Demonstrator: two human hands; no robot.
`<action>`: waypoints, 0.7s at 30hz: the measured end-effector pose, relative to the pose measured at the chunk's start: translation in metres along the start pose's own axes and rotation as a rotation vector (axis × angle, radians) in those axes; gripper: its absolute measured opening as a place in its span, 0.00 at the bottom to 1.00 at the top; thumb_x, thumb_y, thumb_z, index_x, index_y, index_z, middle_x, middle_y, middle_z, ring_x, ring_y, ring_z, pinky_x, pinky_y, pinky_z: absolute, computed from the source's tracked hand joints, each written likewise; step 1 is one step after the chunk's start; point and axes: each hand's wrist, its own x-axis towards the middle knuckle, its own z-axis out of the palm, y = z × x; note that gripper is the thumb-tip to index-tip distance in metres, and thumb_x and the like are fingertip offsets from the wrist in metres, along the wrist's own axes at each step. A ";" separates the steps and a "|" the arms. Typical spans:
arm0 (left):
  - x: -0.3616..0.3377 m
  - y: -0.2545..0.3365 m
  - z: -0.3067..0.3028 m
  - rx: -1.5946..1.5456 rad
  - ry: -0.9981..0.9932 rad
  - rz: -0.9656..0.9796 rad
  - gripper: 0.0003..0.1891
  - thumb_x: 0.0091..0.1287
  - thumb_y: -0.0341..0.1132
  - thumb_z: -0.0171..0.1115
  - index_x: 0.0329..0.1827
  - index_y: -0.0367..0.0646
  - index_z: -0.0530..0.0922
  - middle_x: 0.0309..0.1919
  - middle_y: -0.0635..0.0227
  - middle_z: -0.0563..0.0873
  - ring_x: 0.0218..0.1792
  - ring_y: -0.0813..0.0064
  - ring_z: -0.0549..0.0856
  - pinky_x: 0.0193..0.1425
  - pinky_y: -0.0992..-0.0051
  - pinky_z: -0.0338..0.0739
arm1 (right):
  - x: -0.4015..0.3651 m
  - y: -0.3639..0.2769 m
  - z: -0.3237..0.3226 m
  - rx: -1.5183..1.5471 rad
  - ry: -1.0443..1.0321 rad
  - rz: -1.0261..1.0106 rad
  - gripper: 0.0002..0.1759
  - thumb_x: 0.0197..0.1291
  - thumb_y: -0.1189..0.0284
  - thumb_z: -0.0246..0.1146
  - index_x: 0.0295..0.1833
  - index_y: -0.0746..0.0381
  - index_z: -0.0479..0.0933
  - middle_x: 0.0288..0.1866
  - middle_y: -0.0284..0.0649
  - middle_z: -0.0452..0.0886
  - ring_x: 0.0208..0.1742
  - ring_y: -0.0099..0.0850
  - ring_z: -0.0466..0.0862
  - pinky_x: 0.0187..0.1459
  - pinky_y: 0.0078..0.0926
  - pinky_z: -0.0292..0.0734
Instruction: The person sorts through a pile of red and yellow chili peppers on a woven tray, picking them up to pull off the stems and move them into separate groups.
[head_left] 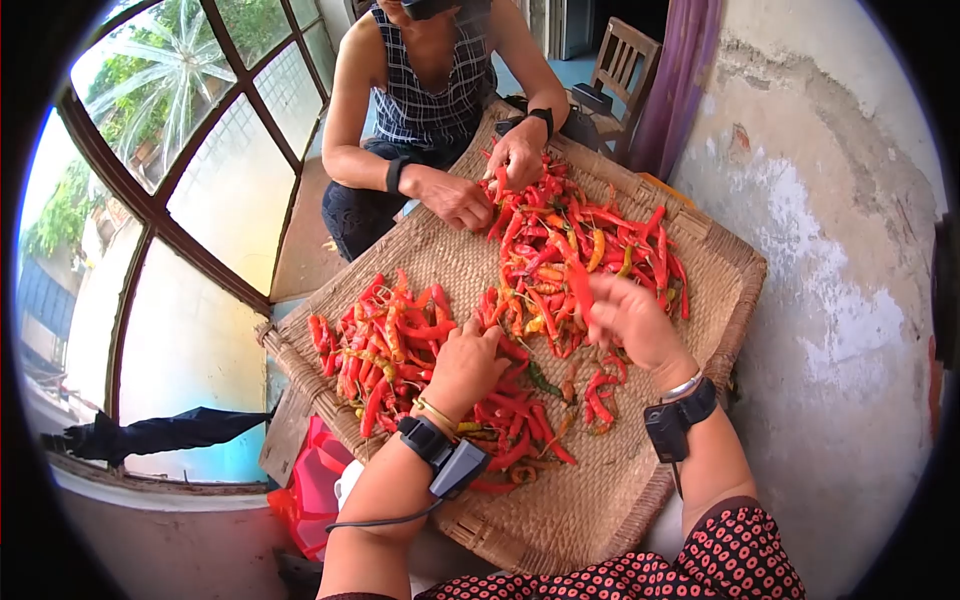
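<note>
A woven tray [590,480] holds heaps of red chili peppers, with some orange and green ones among them. My left hand [467,365] rests low in the left heap [385,335], its fingers curled down among the peppers; what they grip is hidden. Raised over the tray's right part, my right hand [640,325] has a red chili pepper [579,284] at its fingertips, the pepper standing nearly upright. The far heap [570,240] lies just beyond it. A few peppers [600,398] lie below my right hand, and a dark green one [543,380] sits between my hands.
Across the tray sits another person, whose two hands [455,197] work at the far heap. Windows [160,210] line the left side, with a dark folded umbrella [170,432] by the sill. Pink and red bags [315,480] are below. A wall [810,270] bounds the right; a wooden chair [625,70] stands behind.
</note>
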 end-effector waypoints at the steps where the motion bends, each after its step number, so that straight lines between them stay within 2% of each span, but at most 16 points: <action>1: 0.000 -0.001 0.001 -0.028 0.028 0.012 0.23 0.52 0.39 0.66 0.51 0.42 0.72 0.44 0.51 0.77 0.43 0.50 0.78 0.47 0.61 0.74 | 0.002 0.001 0.001 0.064 0.158 -0.037 0.18 0.61 0.74 0.56 0.56 0.68 0.69 0.40 0.35 0.79 0.28 0.18 0.78 0.25 0.12 0.72; 2: -0.001 -0.001 0.000 -0.059 0.053 0.023 0.24 0.52 0.38 0.66 0.51 0.42 0.72 0.43 0.50 0.77 0.42 0.50 0.79 0.46 0.60 0.75 | 0.004 0.001 0.003 0.128 0.316 -0.071 0.21 0.61 0.73 0.56 0.59 0.68 0.67 0.42 0.36 0.78 0.30 0.18 0.78 0.26 0.12 0.72; 3: 0.000 -0.002 -0.001 -0.064 0.045 0.018 0.24 0.52 0.38 0.66 0.51 0.42 0.72 0.43 0.50 0.77 0.42 0.50 0.79 0.46 0.60 0.75 | 0.006 0.003 0.002 0.128 0.317 -0.059 0.21 0.61 0.73 0.56 0.59 0.68 0.67 0.42 0.36 0.78 0.30 0.18 0.78 0.26 0.12 0.72; 5: 0.004 -0.003 -0.002 -0.246 0.073 -0.024 0.23 0.51 0.34 0.66 0.50 0.40 0.71 0.38 0.49 0.79 0.38 0.50 0.80 0.42 0.60 0.76 | 0.003 0.012 -0.003 0.048 0.303 0.109 0.21 0.60 0.70 0.58 0.57 0.67 0.69 0.41 0.38 0.79 0.30 0.20 0.80 0.28 0.14 0.74; 6: 0.005 -0.005 -0.001 -0.258 0.068 -0.022 0.24 0.49 0.31 0.65 0.51 0.39 0.70 0.35 0.49 0.79 0.37 0.50 0.81 0.41 0.59 0.76 | 0.002 0.013 -0.003 0.047 0.308 0.124 0.21 0.60 0.70 0.58 0.57 0.67 0.69 0.41 0.38 0.79 0.30 0.20 0.80 0.28 0.14 0.74; 8: 0.007 -0.008 0.002 -0.274 0.050 -0.034 0.26 0.49 0.30 0.65 0.53 0.40 0.70 0.33 0.51 0.81 0.36 0.50 0.81 0.40 0.59 0.76 | 0.000 0.013 0.004 -0.284 0.005 0.248 0.18 0.60 0.71 0.58 0.54 0.67 0.71 0.38 0.37 0.80 0.30 0.20 0.80 0.28 0.14 0.74; 12: 0.012 -0.016 0.017 -0.380 0.121 -0.053 0.27 0.49 0.29 0.65 0.55 0.39 0.70 0.31 0.52 0.82 0.35 0.51 0.82 0.39 0.61 0.76 | 0.000 0.025 0.016 -0.451 -0.195 0.310 0.16 0.59 0.72 0.59 0.52 0.68 0.74 0.37 0.35 0.80 0.33 0.19 0.79 0.32 0.16 0.73; 13: 0.012 -0.016 0.016 -0.495 0.112 -0.050 0.27 0.49 0.29 0.64 0.55 0.38 0.71 0.31 0.52 0.83 0.35 0.53 0.82 0.39 0.63 0.77 | 0.000 0.030 0.016 -0.448 -0.195 0.315 0.16 0.59 0.72 0.59 0.52 0.68 0.74 0.37 0.35 0.80 0.33 0.19 0.79 0.32 0.16 0.73; 14: 0.013 -0.014 0.012 -0.611 0.105 -0.047 0.27 0.49 0.28 0.64 0.56 0.37 0.71 0.31 0.52 0.83 0.34 0.54 0.83 0.39 0.65 0.77 | 0.001 0.037 0.015 -0.549 -0.212 0.254 0.18 0.58 0.69 0.60 0.51 0.68 0.75 0.37 0.39 0.81 0.35 0.24 0.80 0.37 0.21 0.75; 15: 0.013 -0.010 0.007 -0.695 0.047 -0.115 0.24 0.50 0.27 0.63 0.53 0.34 0.73 0.31 0.54 0.84 0.34 0.62 0.84 0.40 0.70 0.77 | 0.003 0.042 0.014 -0.650 -0.229 0.190 0.19 0.56 0.67 0.62 0.50 0.68 0.75 0.37 0.42 0.82 0.38 0.30 0.82 0.43 0.26 0.76; 16: 0.014 -0.009 0.010 -0.697 0.045 -0.116 0.24 0.50 0.27 0.63 0.53 0.34 0.73 0.31 0.54 0.84 0.34 0.62 0.84 0.40 0.70 0.77 | 0.003 0.045 0.014 -0.649 -0.229 0.193 0.19 0.56 0.67 0.62 0.50 0.68 0.75 0.37 0.42 0.82 0.38 0.30 0.82 0.43 0.26 0.76; 18: 0.015 -0.007 0.014 -0.977 -0.143 -0.074 0.22 0.54 0.25 0.61 0.55 0.35 0.72 0.30 0.66 0.84 0.31 0.81 0.82 0.38 0.79 0.77 | 0.004 0.049 0.014 -0.651 -0.203 0.202 0.20 0.55 0.66 0.62 0.50 0.68 0.76 0.41 0.47 0.82 0.43 0.33 0.82 0.46 0.28 0.75; 19: 0.013 -0.004 0.014 -0.943 -0.137 -0.069 0.17 0.56 0.25 0.60 0.50 0.36 0.76 0.30 0.69 0.84 0.32 0.85 0.80 0.38 0.80 0.77 | 0.003 0.049 0.016 -0.649 -0.201 0.205 0.20 0.55 0.66 0.62 0.50 0.68 0.76 0.41 0.47 0.82 0.43 0.33 0.82 0.46 0.28 0.75; 20: 0.011 -0.001 0.011 -0.945 -0.142 -0.069 0.17 0.56 0.25 0.60 0.50 0.36 0.76 0.30 0.69 0.84 0.32 0.85 0.80 0.38 0.80 0.77 | 0.002 0.047 0.018 -0.669 -0.204 0.200 0.20 0.55 0.66 0.62 0.50 0.68 0.76 0.41 0.48 0.82 0.43 0.35 0.82 0.46 0.29 0.75; 21: 0.009 0.002 0.009 -0.837 -0.116 -0.050 0.14 0.56 0.27 0.62 0.46 0.36 0.78 0.29 0.67 0.84 0.32 0.81 0.81 0.37 0.79 0.77 | 0.002 0.046 0.018 -0.689 -0.207 0.194 0.20 0.55 0.66 0.62 0.50 0.67 0.75 0.42 0.48 0.82 0.43 0.36 0.82 0.46 0.30 0.75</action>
